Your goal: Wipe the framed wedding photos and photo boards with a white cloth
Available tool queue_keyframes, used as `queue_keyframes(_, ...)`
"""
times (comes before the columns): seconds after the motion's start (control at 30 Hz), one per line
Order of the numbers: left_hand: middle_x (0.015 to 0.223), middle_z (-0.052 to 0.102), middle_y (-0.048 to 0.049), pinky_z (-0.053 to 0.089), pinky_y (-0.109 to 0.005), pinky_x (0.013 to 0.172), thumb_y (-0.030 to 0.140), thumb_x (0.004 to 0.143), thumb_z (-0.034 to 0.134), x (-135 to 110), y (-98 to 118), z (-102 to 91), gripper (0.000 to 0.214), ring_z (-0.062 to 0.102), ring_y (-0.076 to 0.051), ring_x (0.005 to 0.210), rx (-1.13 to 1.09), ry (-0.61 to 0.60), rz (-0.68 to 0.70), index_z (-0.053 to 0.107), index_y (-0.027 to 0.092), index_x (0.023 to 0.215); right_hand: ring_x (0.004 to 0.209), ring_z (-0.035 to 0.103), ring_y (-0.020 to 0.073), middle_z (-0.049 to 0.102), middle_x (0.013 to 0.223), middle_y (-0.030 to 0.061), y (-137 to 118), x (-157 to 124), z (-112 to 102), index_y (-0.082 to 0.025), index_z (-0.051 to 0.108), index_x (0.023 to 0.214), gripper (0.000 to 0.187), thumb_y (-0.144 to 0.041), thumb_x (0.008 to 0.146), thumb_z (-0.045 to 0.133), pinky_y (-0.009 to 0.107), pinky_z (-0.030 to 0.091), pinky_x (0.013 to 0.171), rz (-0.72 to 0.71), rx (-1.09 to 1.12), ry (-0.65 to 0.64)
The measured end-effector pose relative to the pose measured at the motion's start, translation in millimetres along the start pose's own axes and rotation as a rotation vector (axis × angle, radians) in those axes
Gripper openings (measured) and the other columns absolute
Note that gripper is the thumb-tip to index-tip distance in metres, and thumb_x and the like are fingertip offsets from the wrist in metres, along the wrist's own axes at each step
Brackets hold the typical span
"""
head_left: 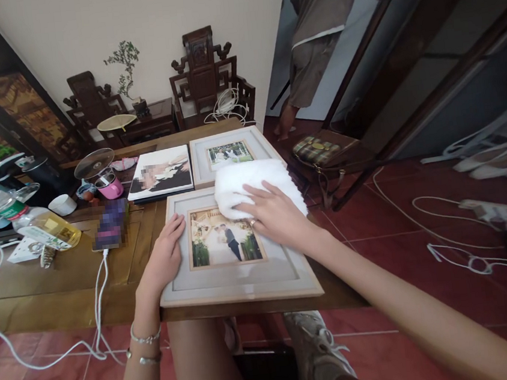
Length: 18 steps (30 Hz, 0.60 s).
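Observation:
A picture frame with a pale mat and a photo of a couple lies flat on the wooden table, close to its front edge. My left hand rests on the frame's left border, fingers stretched out and flat. On its upper right part, my right hand presses a folded white fluffy towel, with fingers spread over the cloth. The towel hides that corner and overlaps a second picture frame lying just behind. To the left of this second frame sits a photo album with a picture on its cover.
On the table at left stand a bottle of yellow liquid, a pink cup, a white cup and a phone on a white cable. A person stands beyond. A plaid bag is right of the table.

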<state>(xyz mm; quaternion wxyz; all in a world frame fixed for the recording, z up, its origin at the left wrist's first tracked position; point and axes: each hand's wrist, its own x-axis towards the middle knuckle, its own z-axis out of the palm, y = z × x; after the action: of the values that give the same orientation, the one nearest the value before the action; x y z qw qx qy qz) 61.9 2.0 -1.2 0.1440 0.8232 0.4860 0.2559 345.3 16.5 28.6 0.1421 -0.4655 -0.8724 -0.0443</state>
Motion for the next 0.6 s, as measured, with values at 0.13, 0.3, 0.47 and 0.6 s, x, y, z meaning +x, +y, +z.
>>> queue_keyframes(0.13,0.147,0.049,-0.0135,0.027,-0.048,0.121,0.006,0.085,0.035,2,1,2.4,0.056,0.035,-0.024,0.144,0.016,0.020,-0.013,0.053,0.011,0.137,0.128,0.050,0.0355,0.063,0.128,0.0190,-37,-37,-22,-0.014,0.065,0.117,0.048,0.001,0.075,0.049,0.057,0.037,0.106,-0.101,0.020,-0.089)
queue_keyframes(0.3,0.149,0.048,-0.0120,0.026,-0.048,0.121,0.004,0.083,0.035,1,0,4.4,0.058,0.034,-0.024,0.144,0.025,0.025,-0.001,0.052,0.013,0.138,0.108,0.064,0.0358,0.067,0.123,0.0146,-92,-94,-52,-0.023,0.070,0.101,0.039,-0.011,0.065,0.059,0.049,0.054,0.086,-0.214,0.129,-0.104)
queue_keyframes(0.47,0.150,0.046,-0.0137,0.026,-0.047,0.121,0.004,0.084,0.035,0,-2,3.8,0.058,0.032,-0.024,0.145,0.047,-0.002,0.023,0.050,0.011,0.139,0.113,0.062,0.0326,0.067,0.124,0.0110,-93,-85,-42,-0.024,0.068,0.106,0.047,-0.005,0.066,0.053,0.048,0.053,0.090,-0.184,0.196,-0.090)
queue_keyframes(0.6,0.150,0.043,-0.0180,0.025,-0.047,0.121,0.003,0.084,0.033,0,-2,3.2,0.058,0.030,-0.025,0.146,0.065,-0.031,0.028,0.047,0.005,0.140,0.127,0.052,0.0326,0.061,0.134,0.0124,-64,-51,-18,-0.020,0.066,0.116,0.053,0.001,0.070,0.051,0.051,0.041,0.106,-0.095,0.118,-0.014)
